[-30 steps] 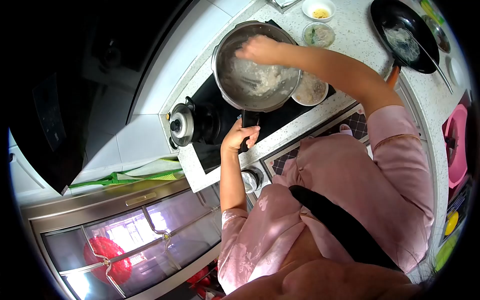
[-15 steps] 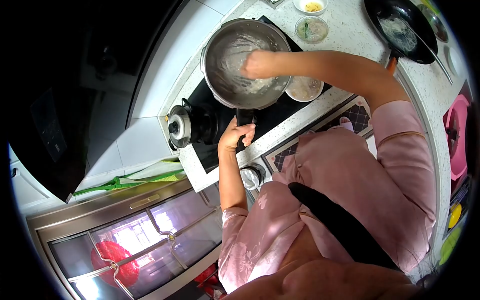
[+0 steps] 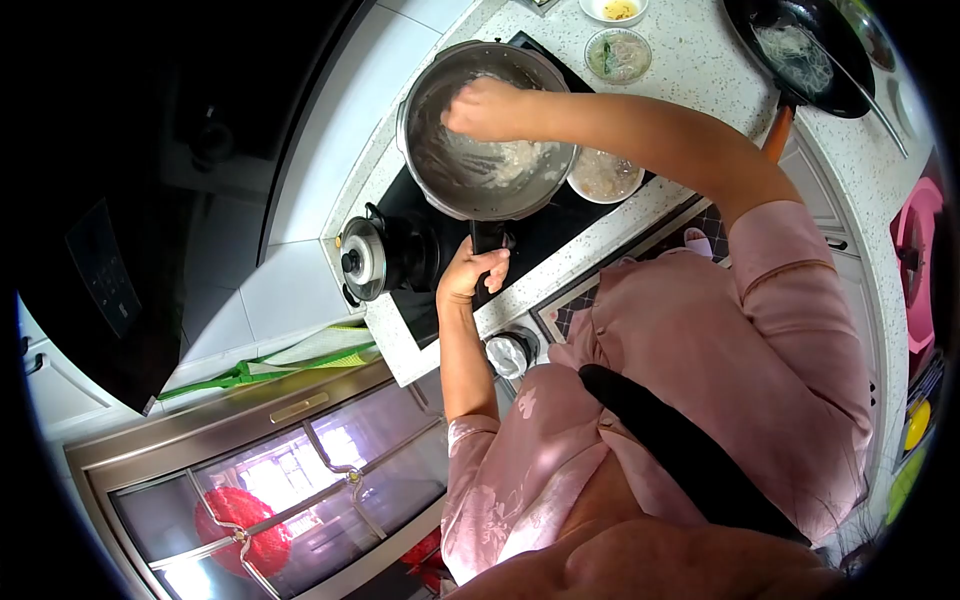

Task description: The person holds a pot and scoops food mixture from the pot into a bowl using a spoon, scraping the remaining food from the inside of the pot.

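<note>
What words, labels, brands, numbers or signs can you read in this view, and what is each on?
No text can be read for certain.
Range hood: faint pale marks on its dark panel, too small and blurred to read.
Long-handled metal pot, lidded black pot and wok: no lettering that I can make out.

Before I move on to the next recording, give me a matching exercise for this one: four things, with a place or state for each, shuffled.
Things
1. Left hand
2. Wok
3. Right hand
4. Small black pot

Places and states
A. Topped with a lid
B. Inside the rim of the big pan
C. Has pale strands in it
D. Gripping the black handle of that pan

Right pairs: 1-D, 2-C, 3-B, 4-A
</note>
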Action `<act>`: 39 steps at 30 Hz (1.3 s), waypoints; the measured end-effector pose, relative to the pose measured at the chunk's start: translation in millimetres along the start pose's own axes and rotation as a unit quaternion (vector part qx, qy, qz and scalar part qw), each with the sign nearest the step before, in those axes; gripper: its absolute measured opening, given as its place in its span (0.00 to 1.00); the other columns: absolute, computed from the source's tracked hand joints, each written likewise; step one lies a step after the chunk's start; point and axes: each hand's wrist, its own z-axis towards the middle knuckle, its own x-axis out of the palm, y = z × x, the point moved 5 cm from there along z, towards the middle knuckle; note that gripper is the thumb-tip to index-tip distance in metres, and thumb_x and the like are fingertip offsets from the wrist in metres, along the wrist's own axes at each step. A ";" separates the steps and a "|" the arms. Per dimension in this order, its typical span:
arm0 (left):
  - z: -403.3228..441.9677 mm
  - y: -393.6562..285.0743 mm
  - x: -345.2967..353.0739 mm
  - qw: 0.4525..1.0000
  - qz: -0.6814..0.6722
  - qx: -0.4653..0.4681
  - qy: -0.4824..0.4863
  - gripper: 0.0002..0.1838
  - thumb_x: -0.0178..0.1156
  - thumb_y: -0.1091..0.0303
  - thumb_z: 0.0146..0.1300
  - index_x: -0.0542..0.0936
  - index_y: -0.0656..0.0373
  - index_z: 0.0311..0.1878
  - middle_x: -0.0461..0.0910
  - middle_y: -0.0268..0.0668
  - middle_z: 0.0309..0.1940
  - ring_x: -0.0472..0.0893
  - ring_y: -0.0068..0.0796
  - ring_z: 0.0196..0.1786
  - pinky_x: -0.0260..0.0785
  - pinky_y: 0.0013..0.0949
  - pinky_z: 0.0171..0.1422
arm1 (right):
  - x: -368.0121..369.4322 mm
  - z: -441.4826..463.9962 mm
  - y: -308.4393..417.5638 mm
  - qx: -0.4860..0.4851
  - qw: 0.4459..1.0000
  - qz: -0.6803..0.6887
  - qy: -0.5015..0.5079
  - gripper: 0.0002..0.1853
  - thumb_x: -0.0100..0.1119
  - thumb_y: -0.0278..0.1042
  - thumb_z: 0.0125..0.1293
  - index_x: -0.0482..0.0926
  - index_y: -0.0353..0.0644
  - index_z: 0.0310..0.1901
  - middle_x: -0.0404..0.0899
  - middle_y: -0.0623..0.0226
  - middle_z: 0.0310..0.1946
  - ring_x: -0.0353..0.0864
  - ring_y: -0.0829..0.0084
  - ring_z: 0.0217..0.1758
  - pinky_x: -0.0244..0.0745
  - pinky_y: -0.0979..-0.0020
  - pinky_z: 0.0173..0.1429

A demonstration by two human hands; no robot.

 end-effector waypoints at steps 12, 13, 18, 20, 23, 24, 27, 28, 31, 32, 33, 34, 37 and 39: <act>-0.3 -0.9 1.6 1.000 0.014 0.003 0.001 0.08 0.59 0.77 0.58 0.69 0.62 0.29 0.66 0.32 0.13 0.64 0.19 0.11 0.58 0.25 0.14 | -19.3 -38.1 12.2 -0.047 0.997 0.030 0.047 0.07 0.59 0.30 0.49 0.80 0.38 0.19 0.80 0.56 0.20 0.83 0.60 0.26 0.78 0.62 0.29; -0.4 -0.8 2.1 1.000 0.016 0.003 0.000 0.08 0.59 0.77 0.58 0.68 0.62 0.29 0.66 0.32 0.13 0.64 0.19 0.11 0.58 0.25 0.14 | -20.9 -31.6 16.5 -0.048 0.997 0.030 0.046 0.07 0.59 0.30 0.49 0.80 0.38 0.19 0.80 0.56 0.20 0.83 0.60 0.26 0.78 0.62 0.29; 1.9 0.8 -1.5 1.000 0.022 0.000 0.020 0.08 0.58 0.78 0.59 0.68 0.62 0.29 0.66 0.33 0.13 0.64 0.19 0.11 0.59 0.26 0.14 | -1.6 -7.2 16.0 0.089 0.979 0.164 0.080 0.07 0.57 0.32 0.56 0.81 0.40 0.25 0.80 0.53 0.24 0.82 0.50 0.33 0.76 0.53 0.37; 0.5 -0.4 0.5 1.000 0.025 -0.001 0.009 0.08 0.58 0.78 0.59 0.68 0.62 0.28 0.66 0.33 0.12 0.64 0.19 0.11 0.59 0.26 0.14 | 5.6 -16.3 6.7 0.102 0.974 0.178 0.094 0.06 0.57 0.31 0.56 0.81 0.42 0.26 0.81 0.55 0.25 0.82 0.51 0.34 0.76 0.53 0.39; 0.2 -1.6 2.4 1.000 0.019 0.004 0.012 0.08 0.58 0.78 0.58 0.68 0.61 0.28 0.66 0.33 0.12 0.64 0.19 0.11 0.59 0.26 0.14 | 14.3 -32.5 -10.9 0.121 0.964 0.182 0.149 0.04 0.58 0.30 0.56 0.82 0.43 0.28 0.81 0.57 0.26 0.82 0.53 0.37 0.76 0.53 0.42; 0.6 -1.1 2.0 1.000 0.018 0.005 0.012 0.08 0.58 0.78 0.58 0.68 0.61 0.28 0.66 0.33 0.12 0.64 0.19 0.11 0.59 0.26 0.14 | 13.0 -34.5 -15.4 0.128 0.959 0.169 0.189 0.04 0.58 0.30 0.57 0.82 0.44 0.28 0.82 0.57 0.27 0.82 0.53 0.39 0.75 0.54 0.44; 0.6 -0.2 1.1 1.000 0.019 0.005 0.023 0.08 0.58 0.79 0.58 0.68 0.62 0.30 0.66 0.33 0.13 0.65 0.20 0.11 0.58 0.26 0.14 | 3.0 -24.3 -26.7 0.146 0.949 0.204 0.189 0.02 0.60 0.29 0.55 0.81 0.45 0.28 0.83 0.60 0.28 0.82 0.54 0.39 0.75 0.56 0.45; 0.5 0.3 0.6 1.000 0.015 0.002 0.021 0.08 0.58 0.79 0.58 0.68 0.62 0.30 0.67 0.33 0.13 0.65 0.19 0.11 0.58 0.26 0.14 | 5.4 -18.6 -27.1 0.147 0.949 0.205 0.189 0.02 0.60 0.29 0.55 0.81 0.45 0.28 0.83 0.60 0.28 0.82 0.54 0.39 0.75 0.56 0.45; -0.3 -1.1 1.6 1.000 0.013 -0.007 0.011 0.08 0.59 0.78 0.58 0.68 0.62 0.30 0.67 0.33 0.13 0.64 0.19 0.11 0.58 0.25 0.14 | 6.2 -2.7 -29.0 0.155 0.932 0.315 0.093 0.01 0.61 0.29 0.52 0.81 0.45 0.27 0.83 0.61 0.28 0.82 0.55 0.38 0.75 0.56 0.44; -0.2 -1.8 1.3 1.000 0.013 -0.009 0.003 0.08 0.59 0.78 0.58 0.68 0.62 0.30 0.66 0.33 0.13 0.64 0.19 0.11 0.58 0.25 0.14 | 8.9 -1.0 -29.1 0.153 0.934 0.308 0.097 0.04 0.58 0.32 0.55 0.82 0.45 0.29 0.83 0.60 0.31 0.83 0.55 0.39 0.75 0.56 0.44; 0.0 -1.8 1.3 1.000 0.014 -0.010 0.004 0.08 0.59 0.78 0.58 0.68 0.62 0.30 0.66 0.33 0.13 0.64 0.19 0.11 0.58 0.25 0.14 | 10.5 -0.5 -29.5 0.151 0.936 0.300 0.101 0.07 0.56 0.35 0.57 0.83 0.46 0.30 0.84 0.59 0.33 0.83 0.54 0.40 0.76 0.56 0.43; -0.1 -1.2 1.0 1.000 0.015 -0.008 0.005 0.08 0.59 0.78 0.58 0.68 0.62 0.30 0.66 0.33 0.13 0.64 0.19 0.11 0.58 0.25 0.14 | 11.3 -2.2 -30.8 0.152 0.936 0.300 0.101 0.07 0.56 0.35 0.57 0.83 0.46 0.30 0.84 0.59 0.33 0.83 0.54 0.40 0.76 0.56 0.43; 1.0 1.5 -1.4 1.000 0.017 -0.002 0.006 0.08 0.59 0.78 0.58 0.68 0.62 0.31 0.66 0.33 0.13 0.64 0.19 0.11 0.57 0.25 0.14 | 16.7 -18.2 -29.7 0.129 0.943 0.245 0.186 0.03 0.57 0.28 0.50 0.80 0.43 0.24 0.82 0.59 0.26 0.82 0.55 0.37 0.75 0.56 0.41; 1.1 3.4 -2.5 1.000 0.017 0.000 0.006 0.08 0.59 0.78 0.58 0.68 0.62 0.31 0.66 0.33 0.13 0.64 0.19 0.12 0.57 0.25 0.14 | 16.3 -32.2 -29.8 0.113 0.953 0.167 0.224 0.04 0.57 0.29 0.49 0.80 0.43 0.24 0.82 0.58 0.27 0.82 0.54 0.38 0.76 0.57 0.39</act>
